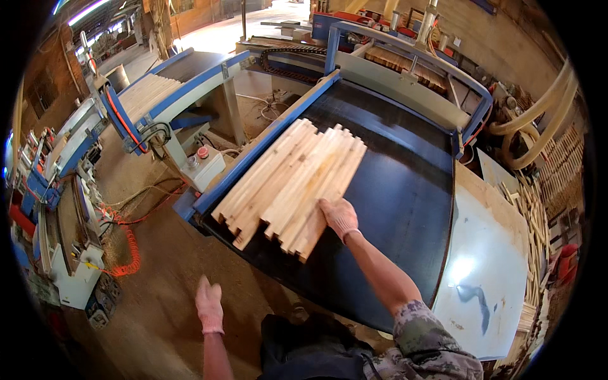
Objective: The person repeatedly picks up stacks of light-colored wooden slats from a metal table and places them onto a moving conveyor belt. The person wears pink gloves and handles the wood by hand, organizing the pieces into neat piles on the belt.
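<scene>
Many wooden slats [291,183] are laid side by side on the black conveyor belt [399,190]; their near ends are pressed flat under the gloved right hand [339,218], apparently for alignment. The left hand [209,304] hangs open, empty.

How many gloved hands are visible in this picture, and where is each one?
2. The right hand rests on the near end of the wooden slats lying on the black conveyor belt. The left hand hangs free over the floor, touching nothing.
</scene>
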The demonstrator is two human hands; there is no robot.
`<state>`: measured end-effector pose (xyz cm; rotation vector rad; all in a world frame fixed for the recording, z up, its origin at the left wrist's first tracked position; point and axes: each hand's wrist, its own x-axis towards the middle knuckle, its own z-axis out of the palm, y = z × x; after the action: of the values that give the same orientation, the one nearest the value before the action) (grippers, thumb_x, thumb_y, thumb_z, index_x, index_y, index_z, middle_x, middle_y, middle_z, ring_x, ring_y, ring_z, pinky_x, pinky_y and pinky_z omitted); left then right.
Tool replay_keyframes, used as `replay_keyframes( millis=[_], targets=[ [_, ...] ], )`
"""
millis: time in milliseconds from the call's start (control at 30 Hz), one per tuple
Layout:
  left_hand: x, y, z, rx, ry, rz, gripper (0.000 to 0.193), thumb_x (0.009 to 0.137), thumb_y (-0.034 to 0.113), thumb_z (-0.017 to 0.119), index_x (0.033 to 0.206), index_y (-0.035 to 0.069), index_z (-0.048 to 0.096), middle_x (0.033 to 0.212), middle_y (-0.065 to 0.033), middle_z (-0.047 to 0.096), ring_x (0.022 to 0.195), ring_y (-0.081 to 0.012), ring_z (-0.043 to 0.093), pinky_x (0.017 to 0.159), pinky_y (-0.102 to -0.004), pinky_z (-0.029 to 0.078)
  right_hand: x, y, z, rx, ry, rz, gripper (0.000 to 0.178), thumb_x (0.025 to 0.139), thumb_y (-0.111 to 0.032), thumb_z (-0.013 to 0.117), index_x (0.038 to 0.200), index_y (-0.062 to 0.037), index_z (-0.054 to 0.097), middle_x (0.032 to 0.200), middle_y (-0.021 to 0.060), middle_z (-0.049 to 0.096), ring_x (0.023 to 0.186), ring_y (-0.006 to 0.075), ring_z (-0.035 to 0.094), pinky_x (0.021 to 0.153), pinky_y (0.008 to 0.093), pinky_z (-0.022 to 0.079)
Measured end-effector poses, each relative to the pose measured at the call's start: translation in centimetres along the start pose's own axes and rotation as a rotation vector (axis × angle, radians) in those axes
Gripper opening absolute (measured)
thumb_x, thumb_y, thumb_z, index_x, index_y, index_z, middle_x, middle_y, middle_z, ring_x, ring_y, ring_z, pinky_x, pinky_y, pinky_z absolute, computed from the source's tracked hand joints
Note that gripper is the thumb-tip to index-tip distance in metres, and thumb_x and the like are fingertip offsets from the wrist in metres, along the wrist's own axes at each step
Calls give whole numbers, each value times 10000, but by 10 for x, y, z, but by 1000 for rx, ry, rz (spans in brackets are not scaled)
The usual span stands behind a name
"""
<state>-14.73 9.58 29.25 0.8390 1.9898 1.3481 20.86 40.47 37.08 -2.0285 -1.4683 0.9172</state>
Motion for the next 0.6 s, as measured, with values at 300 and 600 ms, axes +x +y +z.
replay_keyframes(
  millis=[300, 600],
  targets=[
    [-102, -294, 8, -9, -301, -1047, 260, 1033, 343, 674, 885, 154, 573, 682, -56, 432, 433, -248, 353, 415, -451, 322, -17, 71, -11, 255, -94, -567, 388, 1051, -332, 663, 1292, -32, 708, 1234, 164, 734, 1129, 318, 695, 1036, 430, 552],
    [-107, -233, 181, 491, -812, -874, 265, 1029, 353, 682, 898, 146, 580, 682, -50, 428, 449, -236, 366, 426, -447, 328, -286, 230, -35, 580, -510, -648, 350, 1005, -287, 640, 894, 1, 476, 817, 151, 510, 792, 296, 527, 767, 478, 458]
  ],
)
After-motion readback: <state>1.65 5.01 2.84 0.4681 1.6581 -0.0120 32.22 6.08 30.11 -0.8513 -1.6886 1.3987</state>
